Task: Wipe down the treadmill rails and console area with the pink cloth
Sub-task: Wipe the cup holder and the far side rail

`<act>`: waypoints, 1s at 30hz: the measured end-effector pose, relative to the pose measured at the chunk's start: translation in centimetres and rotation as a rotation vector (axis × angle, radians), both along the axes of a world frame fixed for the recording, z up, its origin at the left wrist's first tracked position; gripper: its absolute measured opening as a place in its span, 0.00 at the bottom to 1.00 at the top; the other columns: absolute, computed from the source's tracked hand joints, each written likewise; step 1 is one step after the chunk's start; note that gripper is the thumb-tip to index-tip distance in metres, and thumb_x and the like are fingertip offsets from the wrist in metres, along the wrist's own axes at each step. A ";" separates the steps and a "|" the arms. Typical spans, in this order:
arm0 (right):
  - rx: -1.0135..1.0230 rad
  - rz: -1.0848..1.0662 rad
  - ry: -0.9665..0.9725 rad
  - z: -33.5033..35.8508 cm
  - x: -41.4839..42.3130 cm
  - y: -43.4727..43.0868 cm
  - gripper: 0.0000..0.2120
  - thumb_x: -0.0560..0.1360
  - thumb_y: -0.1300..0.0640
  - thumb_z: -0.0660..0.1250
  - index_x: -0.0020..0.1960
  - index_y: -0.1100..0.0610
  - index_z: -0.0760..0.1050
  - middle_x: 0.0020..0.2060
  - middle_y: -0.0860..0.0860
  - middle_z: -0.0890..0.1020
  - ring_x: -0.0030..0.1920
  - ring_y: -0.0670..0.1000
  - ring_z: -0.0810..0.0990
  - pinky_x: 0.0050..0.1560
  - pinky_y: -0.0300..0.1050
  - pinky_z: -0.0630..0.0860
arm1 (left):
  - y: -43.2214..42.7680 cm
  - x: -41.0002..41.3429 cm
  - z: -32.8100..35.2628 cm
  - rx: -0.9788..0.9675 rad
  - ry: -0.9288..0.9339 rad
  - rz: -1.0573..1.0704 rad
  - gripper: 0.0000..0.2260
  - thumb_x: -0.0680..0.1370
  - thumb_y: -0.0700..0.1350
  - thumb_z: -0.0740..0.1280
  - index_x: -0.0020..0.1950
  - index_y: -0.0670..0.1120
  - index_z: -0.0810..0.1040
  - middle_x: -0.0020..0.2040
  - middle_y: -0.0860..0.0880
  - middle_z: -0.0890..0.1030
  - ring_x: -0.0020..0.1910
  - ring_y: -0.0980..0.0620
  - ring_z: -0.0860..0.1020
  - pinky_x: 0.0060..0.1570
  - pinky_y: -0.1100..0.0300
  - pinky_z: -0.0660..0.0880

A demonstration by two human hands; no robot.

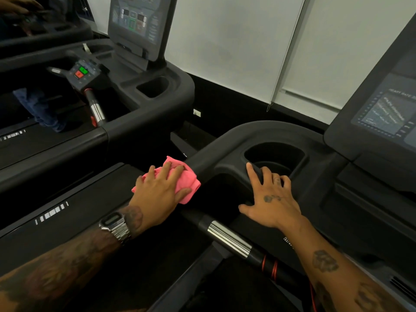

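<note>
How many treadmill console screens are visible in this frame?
2. The left screen stands at top left on the neighbouring treadmill; the right screen is at the right edge, partly cropped. Others may lie out of frame.

The treadmill rail [216,154] is carrying the pink cloth [191,181], which is lying on its curve under the left grip [157,192]; the right grip [274,203] is resting on the console tray [319,158] beside the cup holder [274,154].
</note>
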State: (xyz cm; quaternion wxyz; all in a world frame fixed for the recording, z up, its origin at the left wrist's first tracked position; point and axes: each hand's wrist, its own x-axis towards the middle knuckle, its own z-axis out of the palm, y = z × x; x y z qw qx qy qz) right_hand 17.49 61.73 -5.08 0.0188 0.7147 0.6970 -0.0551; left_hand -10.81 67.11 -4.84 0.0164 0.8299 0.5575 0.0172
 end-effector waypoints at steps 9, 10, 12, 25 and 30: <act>-0.013 -0.009 -0.008 0.1 -0.2 0.2 0.52 0.68 0.29 0.59 0.77 0.47 0.30 0.76 0.60 0.50 0.74 0.62 0.56 0.73 0.61 0.47 | 6.5 9.4 0.7 0.060 0.047 -0.112 0.28 0.78 0.65 0.52 0.74 0.51 0.57 0.73 0.43 0.62 0.63 0.34 0.70 0.54 0.40 0.72; -0.017 -0.013 -0.006 0.2 -0.2 0.2 0.52 0.68 0.30 0.60 0.77 0.46 0.29 0.76 0.60 0.50 0.74 0.62 0.55 0.73 0.61 0.47 | 7.6 9.9 0.6 0.026 0.017 -0.140 0.29 0.78 0.65 0.51 0.74 0.52 0.56 0.73 0.44 0.62 0.63 0.34 0.70 0.55 0.39 0.72; -0.019 -0.016 -0.002 0.2 -0.2 0.2 0.52 0.68 0.30 0.60 0.77 0.46 0.29 0.76 0.60 0.50 0.74 0.62 0.55 0.73 0.60 0.47 | 9.2 10.1 0.4 -0.069 -0.031 -0.214 0.32 0.75 0.69 0.43 0.75 0.53 0.54 0.75 0.46 0.60 0.65 0.34 0.69 0.57 0.37 0.73; -0.054 -0.001 0.042 0.5 0.0 0.0 0.52 0.70 0.32 0.62 0.77 0.44 0.29 0.77 0.60 0.47 0.76 0.62 0.51 0.74 0.60 0.42 | 2.7 -1.2 -0.1 -0.033 -0.159 -0.372 0.27 0.79 0.64 0.47 0.73 0.54 0.63 0.77 0.51 0.61 0.77 0.50 0.57 0.73 0.46 0.60; -0.025 0.010 0.015 0.2 0.0 0.2 0.53 0.69 0.30 0.61 0.77 0.45 0.29 0.77 0.61 0.48 0.76 0.63 0.53 0.74 0.61 0.45 | 1.5 -2.9 1.0 -0.113 -0.168 -0.367 0.29 0.77 0.66 0.49 0.73 0.53 0.63 0.78 0.53 0.58 0.77 0.57 0.49 0.75 0.56 0.52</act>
